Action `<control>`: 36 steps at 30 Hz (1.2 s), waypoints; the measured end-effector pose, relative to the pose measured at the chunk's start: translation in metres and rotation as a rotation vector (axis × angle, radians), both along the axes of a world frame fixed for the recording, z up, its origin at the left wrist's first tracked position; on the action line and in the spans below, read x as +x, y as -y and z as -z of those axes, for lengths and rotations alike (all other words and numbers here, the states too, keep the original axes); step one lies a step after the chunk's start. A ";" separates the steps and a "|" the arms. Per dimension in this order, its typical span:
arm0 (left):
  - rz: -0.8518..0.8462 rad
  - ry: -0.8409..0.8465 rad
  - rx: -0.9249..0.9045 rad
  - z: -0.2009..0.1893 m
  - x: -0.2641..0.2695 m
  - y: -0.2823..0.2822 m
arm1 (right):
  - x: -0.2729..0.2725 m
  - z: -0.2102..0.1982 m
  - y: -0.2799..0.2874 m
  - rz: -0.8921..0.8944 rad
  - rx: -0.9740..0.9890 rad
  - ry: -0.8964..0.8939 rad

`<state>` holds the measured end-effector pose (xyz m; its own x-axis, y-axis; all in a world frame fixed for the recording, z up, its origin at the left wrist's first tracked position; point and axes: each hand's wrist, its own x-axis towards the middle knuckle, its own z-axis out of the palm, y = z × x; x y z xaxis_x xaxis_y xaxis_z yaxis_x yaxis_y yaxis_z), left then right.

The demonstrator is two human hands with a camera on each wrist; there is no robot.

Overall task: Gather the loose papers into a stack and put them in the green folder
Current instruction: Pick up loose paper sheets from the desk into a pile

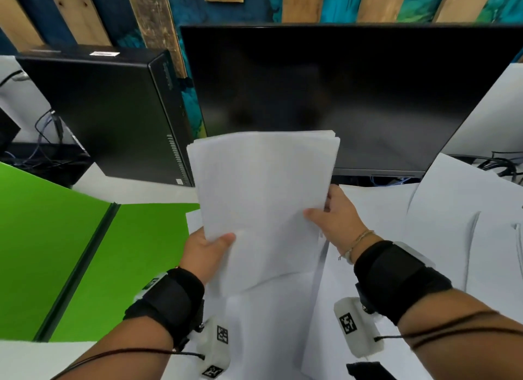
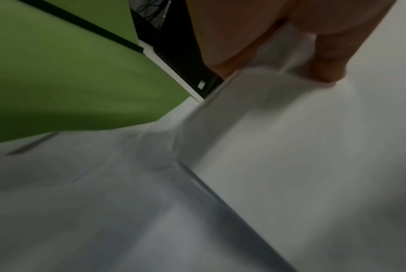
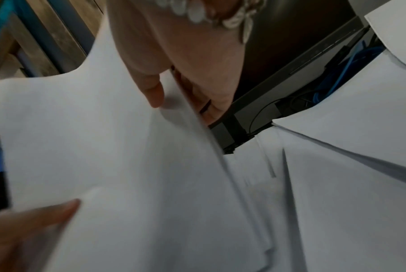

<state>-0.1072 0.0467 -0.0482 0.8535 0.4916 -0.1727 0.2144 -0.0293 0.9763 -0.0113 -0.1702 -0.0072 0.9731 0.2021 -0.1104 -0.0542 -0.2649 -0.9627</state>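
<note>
Your left hand [image 1: 208,255] and right hand [image 1: 336,218] pinch the stack [image 1: 263,204] upright, squaring it for the green folder [image 1: 70,238].

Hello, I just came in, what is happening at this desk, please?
A person is tidying loose papers. Both hands hold a stack of white sheets raised above the desk: the left hand grips its lower left corner, the right hand its right edge. The green folder lies open on the left with nothing in it yet. More loose sheets lie on the desk to the right, in front of a dark monitor.
</note>
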 end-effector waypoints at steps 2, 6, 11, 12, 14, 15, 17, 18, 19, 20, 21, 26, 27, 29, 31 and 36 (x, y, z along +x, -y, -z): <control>-0.013 -0.048 -0.024 -0.003 -0.004 -0.017 | 0.008 0.013 0.004 -0.005 -0.144 -0.004; 0.034 -0.301 0.097 0.004 -0.020 -0.060 | 0.017 0.048 0.020 -0.097 -0.662 -0.155; 0.015 -0.498 0.109 0.038 -0.038 -0.086 | 0.016 0.058 0.017 -0.223 -1.165 -0.101; 0.004 -0.505 0.089 0.043 -0.039 -0.087 | 0.016 0.059 0.013 -0.257 -1.192 -0.086; -0.008 -0.514 0.070 0.054 -0.040 -0.088 | 0.015 0.061 0.005 -0.343 -1.246 -0.068; -0.022 -0.516 0.057 0.059 -0.040 -0.088 | 0.014 0.062 0.001 -0.373 -1.277 -0.060; -0.043 -0.504 0.028 0.066 -0.040 -0.088 | 0.011 0.064 -0.006 -0.396 -1.336 -0.049; -0.052 -0.494 0.012 0.068 -0.041 -0.087 | 0.010 0.066 -0.008 -0.398 -1.361 -0.045; -0.059 -0.488 0.007 0.069 -0.041 -0.088 | 0.009 0.067 -0.011 -0.399 -1.386 -0.044; -0.058 -0.482 0.005 0.070 -0.041 -0.088 | 0.008 0.067 -0.012 -0.398 -1.413 -0.045; -0.057 -0.481 0.002 0.071 -0.042 -0.089 | 0.008 0.068 -0.013 -0.403 -1.438 -0.045; -0.051 -0.467 -0.009 0.071 -0.045 -0.087 | 0.011 0.066 -0.015 -0.424 -1.423 -0.057; -0.048 -0.466 -0.016 0.070 -0.045 -0.087 | 0.013 0.063 -0.016 -0.393 -1.403 -0.027; -0.045 -0.470 -0.032 0.070 -0.045 -0.088 | 0.017 0.053 -0.021 -0.268 -1.395 0.120; -0.044 -0.468 -0.037 0.070 -0.045 -0.089 | 0.024 0.037 -0.025 -0.061 -1.288 0.329; -0.041 -0.475 -0.059 0.073 -0.044 -0.090 | 0.036 -0.039 -0.037 0.050 -0.611 0.668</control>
<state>-0.1507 0.1362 -0.1210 0.6533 0.5013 -0.5673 0.6371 0.0408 0.7697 0.0244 -0.1330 0.0317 0.8789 0.2498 0.4063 0.4403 -0.7523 -0.4901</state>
